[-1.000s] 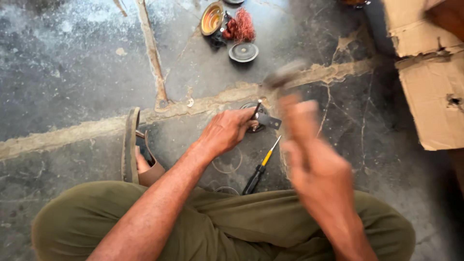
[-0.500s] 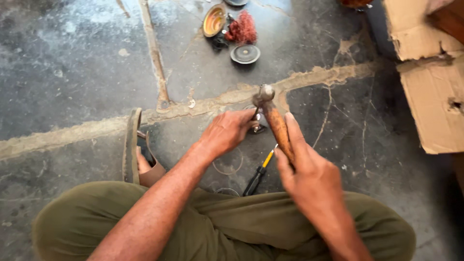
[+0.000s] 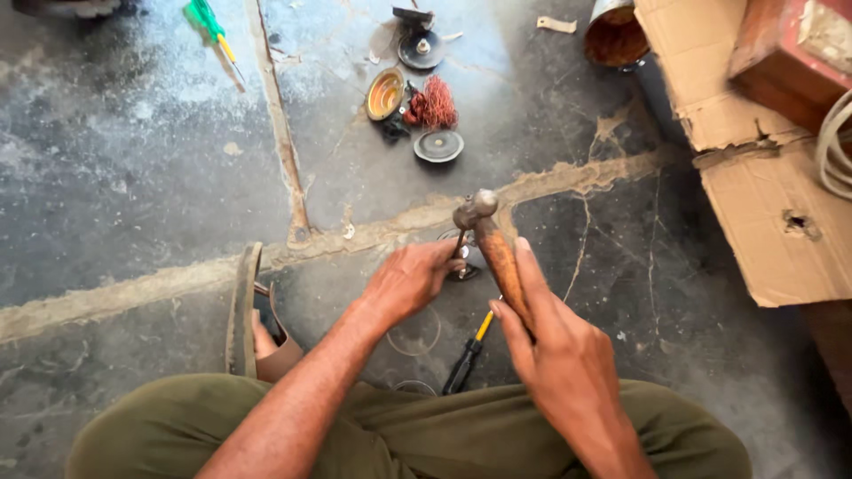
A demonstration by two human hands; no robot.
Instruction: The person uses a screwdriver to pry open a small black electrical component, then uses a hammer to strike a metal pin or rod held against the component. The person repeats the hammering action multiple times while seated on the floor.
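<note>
Nearest the camera, olive-green trousers [image 3: 426, 435] cover the crossed legs of a person sitting on a cracked concrete floor [image 3: 133, 177], with a sandal [image 3: 241, 310] on the foot at the left. The right hand [image 3: 555, 355] has its grip clamped around the wooden handle of a ball-peen hammer [image 3: 493, 244], forefinger laid along the shaft and the metal head raised just above the work. The left hand [image 3: 408, 282] has its grip closed on a thin metal punch [image 3: 459, 244] held upright over a small metal part [image 3: 461, 266] on the floor, mostly hidden by the fingers. A yellow-and-black screwdriver [image 3: 469, 355] lies between the hands, close to the knees. Further out sit a round metal disc [image 3: 438, 145], a coil of copper wire [image 3: 433, 105] and a brass-coloured cup [image 3: 385, 93], close together. A torn cardboard box [image 3: 763, 195] stands at the right, a green screwdriver [image 3: 211, 25] lies far left
</note>
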